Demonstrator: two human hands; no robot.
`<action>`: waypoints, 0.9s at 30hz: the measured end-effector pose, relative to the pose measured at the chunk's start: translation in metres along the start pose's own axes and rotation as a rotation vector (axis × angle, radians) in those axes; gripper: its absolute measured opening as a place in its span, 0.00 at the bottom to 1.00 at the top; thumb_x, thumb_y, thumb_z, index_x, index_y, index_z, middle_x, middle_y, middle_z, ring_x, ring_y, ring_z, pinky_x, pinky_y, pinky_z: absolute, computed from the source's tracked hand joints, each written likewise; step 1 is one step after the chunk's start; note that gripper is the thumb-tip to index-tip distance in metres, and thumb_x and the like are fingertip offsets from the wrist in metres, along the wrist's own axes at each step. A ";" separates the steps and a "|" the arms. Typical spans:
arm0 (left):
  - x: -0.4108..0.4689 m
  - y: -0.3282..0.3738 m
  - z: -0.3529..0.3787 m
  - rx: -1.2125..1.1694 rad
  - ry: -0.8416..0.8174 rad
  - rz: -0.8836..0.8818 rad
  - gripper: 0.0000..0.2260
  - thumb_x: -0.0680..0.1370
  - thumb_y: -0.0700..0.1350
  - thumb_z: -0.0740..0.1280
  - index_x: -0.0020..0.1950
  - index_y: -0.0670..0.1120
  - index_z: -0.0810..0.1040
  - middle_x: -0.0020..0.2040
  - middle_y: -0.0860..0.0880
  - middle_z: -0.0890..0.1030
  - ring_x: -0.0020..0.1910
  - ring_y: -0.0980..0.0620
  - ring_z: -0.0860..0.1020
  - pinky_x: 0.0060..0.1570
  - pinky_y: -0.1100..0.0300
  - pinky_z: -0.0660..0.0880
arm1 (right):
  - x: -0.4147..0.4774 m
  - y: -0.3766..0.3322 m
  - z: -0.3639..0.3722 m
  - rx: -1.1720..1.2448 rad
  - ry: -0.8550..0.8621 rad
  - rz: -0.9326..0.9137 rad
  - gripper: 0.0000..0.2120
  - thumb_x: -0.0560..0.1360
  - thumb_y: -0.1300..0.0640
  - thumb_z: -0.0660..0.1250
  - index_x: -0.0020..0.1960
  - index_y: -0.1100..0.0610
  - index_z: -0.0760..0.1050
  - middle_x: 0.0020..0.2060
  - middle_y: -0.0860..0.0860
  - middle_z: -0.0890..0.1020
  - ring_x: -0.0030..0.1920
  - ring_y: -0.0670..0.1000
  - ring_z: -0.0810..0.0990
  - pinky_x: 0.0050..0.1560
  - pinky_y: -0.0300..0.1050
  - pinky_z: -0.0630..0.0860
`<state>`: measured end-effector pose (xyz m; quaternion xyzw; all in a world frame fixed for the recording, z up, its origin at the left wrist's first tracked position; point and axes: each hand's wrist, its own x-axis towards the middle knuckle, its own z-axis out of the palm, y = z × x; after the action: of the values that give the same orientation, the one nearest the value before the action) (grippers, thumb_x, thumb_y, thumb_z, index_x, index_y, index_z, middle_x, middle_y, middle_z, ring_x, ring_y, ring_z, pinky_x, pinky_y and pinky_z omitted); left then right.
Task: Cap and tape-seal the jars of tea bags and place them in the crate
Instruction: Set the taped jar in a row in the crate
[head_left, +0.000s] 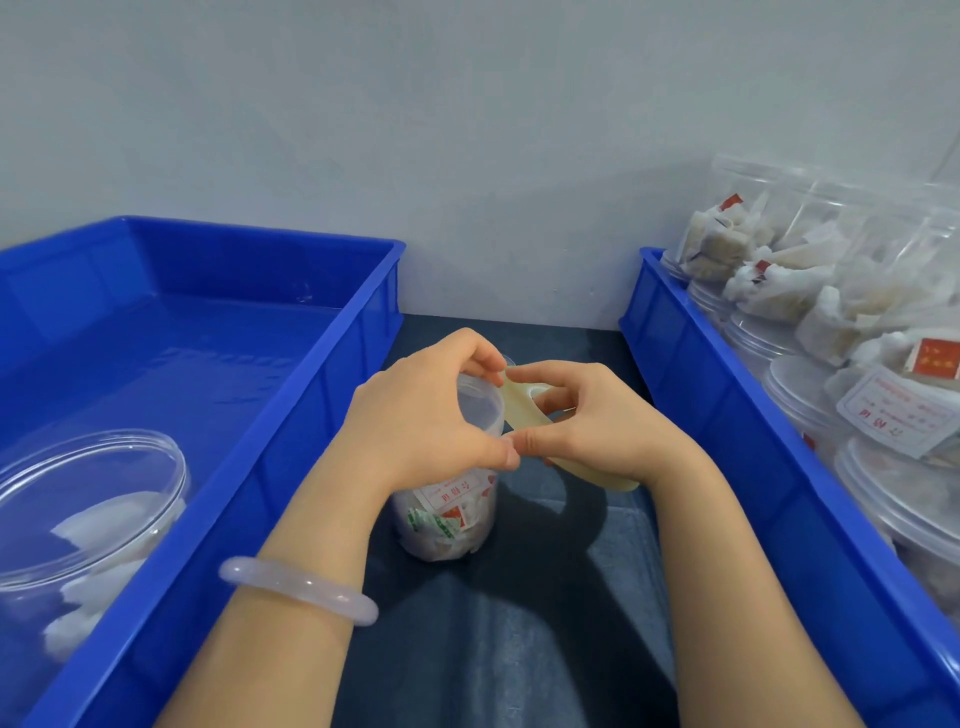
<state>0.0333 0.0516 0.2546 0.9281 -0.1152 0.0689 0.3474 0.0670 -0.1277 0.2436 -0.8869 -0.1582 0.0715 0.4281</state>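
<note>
L hand (431, 410) curls fingers round lid (480, 408) of tea-bag jar (447, 519), upright on bench (519, 649) right under it. R hand (587, 426), thumb touching L's, grips yellowish tape roll (519, 410) against lid rim. Left crate (311, 415) beside L hand holds lone jar (88, 519); right crate (727, 415) beside R hand is packed w/ stacked jars (810, 384).

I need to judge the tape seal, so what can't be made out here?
All head view.
Lid seam of the centre jar: largely covered by the left hand.
Tape roll: mostly behind the right hand.
Print on its label: too small.
The second jar, in the left crate: cut by frame edge.
</note>
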 end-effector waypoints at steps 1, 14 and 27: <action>0.001 -0.002 -0.002 -0.039 -0.020 0.000 0.27 0.60 0.56 0.79 0.54 0.61 0.71 0.53 0.68 0.77 0.58 0.64 0.73 0.58 0.51 0.71 | 0.000 -0.002 0.001 0.018 -0.015 -0.008 0.39 0.57 0.44 0.75 0.68 0.42 0.71 0.52 0.51 0.80 0.37 0.43 0.82 0.41 0.37 0.76; -0.008 -0.008 -0.010 0.006 -0.014 0.082 0.20 0.65 0.54 0.76 0.53 0.62 0.73 0.52 0.68 0.76 0.54 0.64 0.74 0.55 0.56 0.72 | -0.005 -0.005 0.000 0.009 -0.009 -0.039 0.34 0.64 0.44 0.77 0.68 0.44 0.72 0.54 0.53 0.81 0.50 0.47 0.81 0.60 0.50 0.76; -0.008 -0.008 -0.007 0.020 0.027 0.133 0.24 0.62 0.58 0.77 0.55 0.63 0.74 0.54 0.65 0.72 0.56 0.68 0.70 0.54 0.61 0.70 | -0.003 -0.001 0.008 0.108 -0.051 0.022 0.35 0.64 0.46 0.77 0.69 0.46 0.69 0.55 0.53 0.79 0.36 0.46 0.81 0.40 0.41 0.79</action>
<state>0.0271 0.0638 0.2529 0.9208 -0.1714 0.1056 0.3341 0.0615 -0.1225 0.2395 -0.8620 -0.1550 0.1072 0.4706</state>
